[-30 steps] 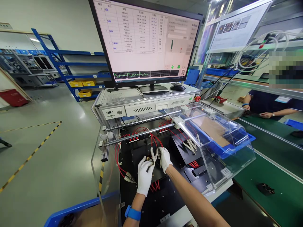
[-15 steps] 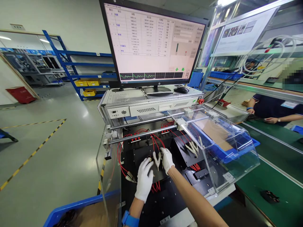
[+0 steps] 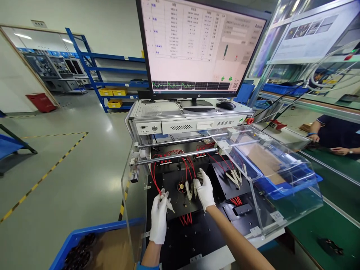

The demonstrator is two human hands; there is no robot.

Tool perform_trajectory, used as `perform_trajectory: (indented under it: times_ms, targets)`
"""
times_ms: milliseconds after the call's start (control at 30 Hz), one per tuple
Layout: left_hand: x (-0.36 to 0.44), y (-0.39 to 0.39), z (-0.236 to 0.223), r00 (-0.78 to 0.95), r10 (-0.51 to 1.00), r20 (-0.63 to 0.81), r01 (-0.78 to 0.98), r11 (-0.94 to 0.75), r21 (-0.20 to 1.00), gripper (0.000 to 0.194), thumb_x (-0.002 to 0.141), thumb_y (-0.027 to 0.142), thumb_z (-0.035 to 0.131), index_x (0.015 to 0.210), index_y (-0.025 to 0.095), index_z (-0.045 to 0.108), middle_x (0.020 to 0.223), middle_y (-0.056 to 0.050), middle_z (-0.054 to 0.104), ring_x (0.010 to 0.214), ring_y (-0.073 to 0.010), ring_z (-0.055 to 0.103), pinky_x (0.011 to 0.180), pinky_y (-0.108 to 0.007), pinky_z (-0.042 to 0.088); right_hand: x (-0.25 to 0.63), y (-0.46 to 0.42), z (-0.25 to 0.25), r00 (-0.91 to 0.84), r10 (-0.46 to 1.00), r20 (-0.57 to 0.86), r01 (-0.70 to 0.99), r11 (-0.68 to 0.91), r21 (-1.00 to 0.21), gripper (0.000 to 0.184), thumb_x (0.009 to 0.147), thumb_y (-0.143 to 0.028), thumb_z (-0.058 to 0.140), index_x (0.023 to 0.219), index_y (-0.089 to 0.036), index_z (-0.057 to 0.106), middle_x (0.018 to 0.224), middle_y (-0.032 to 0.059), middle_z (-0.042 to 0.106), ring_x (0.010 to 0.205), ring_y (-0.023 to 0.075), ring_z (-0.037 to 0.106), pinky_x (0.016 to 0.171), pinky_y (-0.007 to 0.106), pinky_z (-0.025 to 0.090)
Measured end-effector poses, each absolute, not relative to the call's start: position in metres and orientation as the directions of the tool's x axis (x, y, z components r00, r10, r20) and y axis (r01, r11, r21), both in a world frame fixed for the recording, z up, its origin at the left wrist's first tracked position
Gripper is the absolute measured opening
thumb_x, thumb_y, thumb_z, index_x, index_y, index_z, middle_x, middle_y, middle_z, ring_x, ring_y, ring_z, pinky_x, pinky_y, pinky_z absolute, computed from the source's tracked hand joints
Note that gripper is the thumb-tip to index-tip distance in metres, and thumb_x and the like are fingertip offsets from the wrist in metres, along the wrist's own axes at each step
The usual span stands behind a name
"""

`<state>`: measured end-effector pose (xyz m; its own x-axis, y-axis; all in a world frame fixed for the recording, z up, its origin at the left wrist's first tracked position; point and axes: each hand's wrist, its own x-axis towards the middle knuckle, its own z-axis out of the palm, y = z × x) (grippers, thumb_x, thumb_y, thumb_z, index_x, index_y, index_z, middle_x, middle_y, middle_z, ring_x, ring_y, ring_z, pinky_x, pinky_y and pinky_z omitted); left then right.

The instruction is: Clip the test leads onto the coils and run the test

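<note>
My left hand (image 3: 159, 217), in a white glove, is closed on a white-jawed test clip (image 3: 170, 206) at the end of red wires, left of the black fixture plate (image 3: 171, 180). My right hand (image 3: 206, 191), also gloved, has its thumb and index finger apart. Its thumb side is against a second test clip (image 3: 195, 187); another pale clip (image 3: 189, 191) hangs just left of that one. On the plate between my hands sits a small round motor stator (image 3: 181, 186) with copper windings and thin upright leads.
A monitor (image 3: 197, 48) stands on the tester housing (image 3: 180, 126) behind. Right are a second fixture plate (image 3: 225, 187) with clips and a clear hinged cover (image 3: 292, 187). A blue bin (image 3: 92, 227) of dark parts is lower left. Another person's hands (image 3: 340, 150) are far right.
My left hand has moved left and down from the stator, and now holds the left test clip. My right hand's fingers have spread beside the clip. The view has shifted slightly.
</note>
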<state>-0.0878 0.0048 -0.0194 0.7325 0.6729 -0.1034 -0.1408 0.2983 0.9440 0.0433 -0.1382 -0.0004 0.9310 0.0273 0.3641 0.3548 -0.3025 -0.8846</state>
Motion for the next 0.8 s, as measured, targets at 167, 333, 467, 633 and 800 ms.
perform_trajectory:
  times_ms: [167,333,467,633,800]
  targets:
    - [-0.068,0.006,-0.002,0.665,0.721,-0.193,-0.217,0.434,0.875,0.035,0.071,0.030,0.068,0.099,0.017,0.051,0.116,-0.009,0.054,0.095,-0.0199,0.062,0.089,-0.039,0.050,0.030,-0.153,-0.013,0.943,0.073,0.324,0.332,-0.259,-0.907,0.049,0.082,-0.031,0.047,0.130,-0.019,0.045,0.115,0.0086,0.055,0.101,0.0185,0.055,0.097,0.039,0.043]
    - [-0.057,0.008,-0.009,0.599,0.782,-0.172,-0.239,0.380,0.893,0.032,0.069,0.024,0.069,0.093,0.016,0.049,0.101,-0.006,0.058,0.083,-0.0167,0.064,0.080,-0.036,0.054,0.030,-0.166,-0.021,0.946,0.052,0.321,0.322,-0.286,-0.902,0.050,0.081,-0.027,0.046,0.130,-0.020,0.045,0.117,0.0082,0.055,0.103,0.0190,0.055,0.098,0.040,0.042]
    - [-0.059,0.008,-0.007,0.595,0.788,-0.158,-0.243,0.363,0.900,0.033,0.068,0.025,0.070,0.093,0.015,0.050,0.096,-0.005,0.058,0.081,-0.0168,0.065,0.079,-0.036,0.055,0.030,-0.170,-0.021,0.947,0.044,0.319,0.318,-0.279,-0.906,0.050,0.080,-0.027,0.046,0.130,-0.019,0.045,0.120,0.0085,0.054,0.106,0.0195,0.054,0.099,0.041,0.041]
    - [-0.063,0.009,-0.009,0.573,0.803,-0.163,-0.242,0.357,0.902,0.035,0.067,0.028,0.071,0.092,0.015,0.049,0.094,-0.005,0.058,0.079,-0.0167,0.065,0.077,-0.038,0.055,0.027,-0.166,-0.023,0.948,0.051,0.314,0.316,-0.263,-0.911,0.050,0.080,-0.028,0.046,0.129,-0.019,0.045,0.118,0.0085,0.055,0.103,0.0192,0.055,0.098,0.040,0.042]
    - [-0.058,0.010,-0.010,0.592,0.784,-0.185,-0.229,0.384,0.894,0.038,0.066,0.029,0.072,0.093,0.015,0.049,0.097,-0.006,0.058,0.083,-0.0170,0.064,0.081,-0.038,0.052,0.025,-0.165,-0.022,0.947,0.065,0.314,0.320,-0.260,-0.911,0.051,0.081,-0.028,0.047,0.130,-0.018,0.044,0.118,0.0086,0.056,0.102,0.0191,0.055,0.098,0.040,0.042]
